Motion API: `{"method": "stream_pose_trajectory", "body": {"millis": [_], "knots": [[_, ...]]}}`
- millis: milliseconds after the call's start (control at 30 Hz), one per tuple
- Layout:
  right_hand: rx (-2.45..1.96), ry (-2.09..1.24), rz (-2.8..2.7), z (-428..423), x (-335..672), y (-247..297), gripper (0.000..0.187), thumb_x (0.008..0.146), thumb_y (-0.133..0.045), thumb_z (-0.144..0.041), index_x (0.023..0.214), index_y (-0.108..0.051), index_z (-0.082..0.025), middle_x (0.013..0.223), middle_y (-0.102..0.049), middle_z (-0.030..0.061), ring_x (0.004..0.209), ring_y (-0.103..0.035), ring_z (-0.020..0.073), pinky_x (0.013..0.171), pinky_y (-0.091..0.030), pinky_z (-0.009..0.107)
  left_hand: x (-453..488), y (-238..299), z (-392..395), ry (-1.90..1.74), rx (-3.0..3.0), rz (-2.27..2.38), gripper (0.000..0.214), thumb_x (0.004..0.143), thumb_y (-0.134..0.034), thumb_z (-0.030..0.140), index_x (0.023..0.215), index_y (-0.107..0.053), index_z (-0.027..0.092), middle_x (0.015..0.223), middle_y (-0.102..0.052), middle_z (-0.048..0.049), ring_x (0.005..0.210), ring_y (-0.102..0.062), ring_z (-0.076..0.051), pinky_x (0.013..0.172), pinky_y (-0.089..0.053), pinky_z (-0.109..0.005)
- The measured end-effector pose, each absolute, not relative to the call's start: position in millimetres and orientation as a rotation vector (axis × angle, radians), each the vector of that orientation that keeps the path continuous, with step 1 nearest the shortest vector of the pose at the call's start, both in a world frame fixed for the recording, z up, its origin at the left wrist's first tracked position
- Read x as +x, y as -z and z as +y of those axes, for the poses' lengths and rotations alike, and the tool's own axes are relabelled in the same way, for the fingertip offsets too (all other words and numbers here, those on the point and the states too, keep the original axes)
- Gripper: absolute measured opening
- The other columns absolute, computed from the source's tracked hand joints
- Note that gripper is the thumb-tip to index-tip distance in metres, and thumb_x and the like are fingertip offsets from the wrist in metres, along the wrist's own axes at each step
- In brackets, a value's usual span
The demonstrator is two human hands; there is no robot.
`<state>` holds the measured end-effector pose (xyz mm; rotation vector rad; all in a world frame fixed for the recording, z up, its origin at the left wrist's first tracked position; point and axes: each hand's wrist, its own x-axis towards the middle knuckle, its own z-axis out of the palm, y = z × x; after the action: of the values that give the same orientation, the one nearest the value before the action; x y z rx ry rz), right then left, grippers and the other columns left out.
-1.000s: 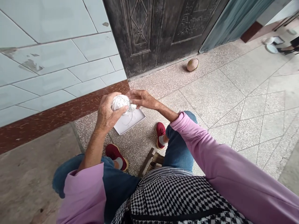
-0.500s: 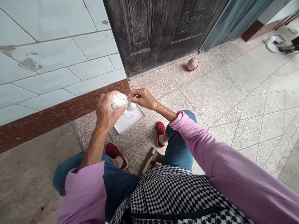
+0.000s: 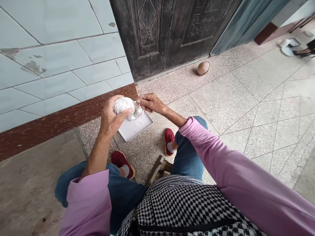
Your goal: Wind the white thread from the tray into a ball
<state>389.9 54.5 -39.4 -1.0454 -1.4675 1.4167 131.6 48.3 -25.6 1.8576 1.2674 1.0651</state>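
My left hand (image 3: 110,117) is wrapped round a white ball of thread (image 3: 122,105), held above the floor in front of my knees. My right hand (image 3: 150,102) is just to its right, its fingertips pinched on a strand that runs to the ball. Under both hands a white shallow tray (image 3: 135,126) lies on the floor with a small heap of loose thread (image 3: 137,113) at its far edge.
I sit on a low wooden stool (image 3: 159,168), red shoes on the speckled floor. A tiled wall (image 3: 56,65) with a red-brown skirting is on the left, a dark metal door (image 3: 169,29) ahead, a small round ball (image 3: 203,68) by its sill.
The ball has turned a little in my left hand and shifted left. My right hand's pinch stays beside it. The loose thread over the tray has drawn up shorter.
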Motion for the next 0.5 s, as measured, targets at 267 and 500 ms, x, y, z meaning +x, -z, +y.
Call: {"method": "stream_pose_trajectory", "body": {"millis": [267, 500], "knots": [[-1.235, -1.159, -1.595, 51.2, 397.6, 17.4, 0.038, 0.137, -0.066, -0.008, 0.101, -0.065, -0.019, 0.085, -0.063, -0.0020, 0.078, -0.054, 0.0138, 0.071, -0.045, 0.024, 143.0, 30.1, 50.4, -1.049, 1.488, 1.059, 0.077, 0.069, -0.112, 0.062, 0.134, -0.083, 0.034, 0.145, -0.087, -0.0096, 0.135, -0.083, -0.044, 0.122, -0.072, -0.064], [-1.250, -1.361, -1.485, 54.6, 376.5, 32.2, 0.032, 0.136, -0.062, -0.011, 0.108, -0.076, -0.017, 0.076, -0.062, -0.0060, 0.069, -0.054, 0.0107, 0.069, -0.046, 0.022, 154.5, 9.4, 39.6, -1.028, 1.441, 0.957, 0.099, 0.075, -0.110, 0.073, 0.152, -0.066, 0.027, 0.165, -0.081, -0.0184, 0.150, -0.079, -0.046, 0.120, -0.075, -0.065]]}}
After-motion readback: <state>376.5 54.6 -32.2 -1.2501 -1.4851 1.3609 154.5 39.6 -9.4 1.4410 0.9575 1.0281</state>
